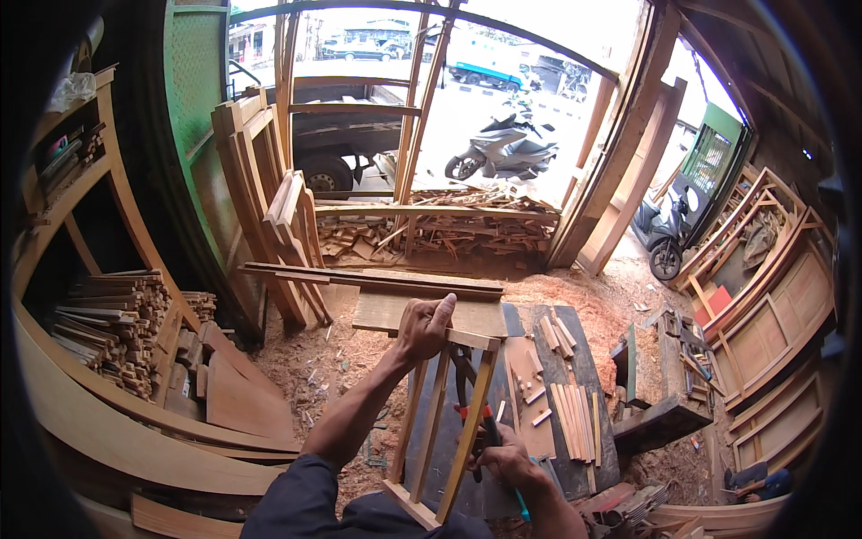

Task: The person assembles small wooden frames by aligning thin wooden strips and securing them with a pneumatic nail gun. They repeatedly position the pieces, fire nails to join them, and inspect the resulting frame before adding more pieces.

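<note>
A small slatted wooden frame (485,386) stands tilted before me, with upright slats between a top and a bottom rail. My left hand (426,330) is closed around its top rail. My right hand (505,456) grips a pair of pincers (488,415) with red and black handles. Their dark jaws reach up between the slats to just below the top rail; whether they bite on anything I cannot tell. Behind the left hand lies a wide board (382,310) with long dark strips (377,280) across it. A teal piece (523,505) shows below my right wrist, its kind unclear.
A dark workbench (588,359) bears several cut strips (575,418) and short blocks (540,417). To its right is a machine stand (660,418) covered in sawdust. Stacked slats (112,328) line the left side; wooden panels (763,341) lean at right. Beyond the opening stands a motorbike (507,151).
</note>
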`<state>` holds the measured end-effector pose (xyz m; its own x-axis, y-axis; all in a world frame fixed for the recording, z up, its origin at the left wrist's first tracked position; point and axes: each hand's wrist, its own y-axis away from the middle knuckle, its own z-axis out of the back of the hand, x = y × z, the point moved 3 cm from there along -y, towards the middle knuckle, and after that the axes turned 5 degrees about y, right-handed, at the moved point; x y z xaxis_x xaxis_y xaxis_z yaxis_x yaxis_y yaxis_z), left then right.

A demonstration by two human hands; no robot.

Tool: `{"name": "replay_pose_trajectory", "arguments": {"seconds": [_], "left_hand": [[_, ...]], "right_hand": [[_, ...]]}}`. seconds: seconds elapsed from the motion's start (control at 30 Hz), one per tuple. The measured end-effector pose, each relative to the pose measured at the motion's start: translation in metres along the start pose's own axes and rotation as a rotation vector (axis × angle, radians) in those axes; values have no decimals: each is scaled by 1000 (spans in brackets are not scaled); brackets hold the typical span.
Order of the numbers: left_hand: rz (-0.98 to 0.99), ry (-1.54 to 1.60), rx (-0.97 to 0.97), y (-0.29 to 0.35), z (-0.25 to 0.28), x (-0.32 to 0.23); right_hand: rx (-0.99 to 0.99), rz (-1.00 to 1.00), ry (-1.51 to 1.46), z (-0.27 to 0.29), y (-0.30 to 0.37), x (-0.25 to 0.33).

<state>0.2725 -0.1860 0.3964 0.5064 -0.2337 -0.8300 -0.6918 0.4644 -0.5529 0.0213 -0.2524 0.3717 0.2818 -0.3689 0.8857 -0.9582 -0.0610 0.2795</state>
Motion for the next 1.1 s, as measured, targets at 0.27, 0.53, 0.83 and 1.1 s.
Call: {"name": "replay_pose_trajectory", "arguments": {"seconds": [0.27, 0.53, 0.83, 1.1], "left_hand": [[-117, -117, 56, 9, -5, -13], [-273, -232, 31, -72, 69, -64], [-38, -85, -3, -51, 60, -44], [58, -14, 21, -35, 12, -53]], "right_hand": [[57, -166, -87, 18, 9, -2], [455, -189, 795, 37, 36, -103], [-193, 57, 261, 65, -4, -86], [58, 529, 146, 8, -19, -31]]}}
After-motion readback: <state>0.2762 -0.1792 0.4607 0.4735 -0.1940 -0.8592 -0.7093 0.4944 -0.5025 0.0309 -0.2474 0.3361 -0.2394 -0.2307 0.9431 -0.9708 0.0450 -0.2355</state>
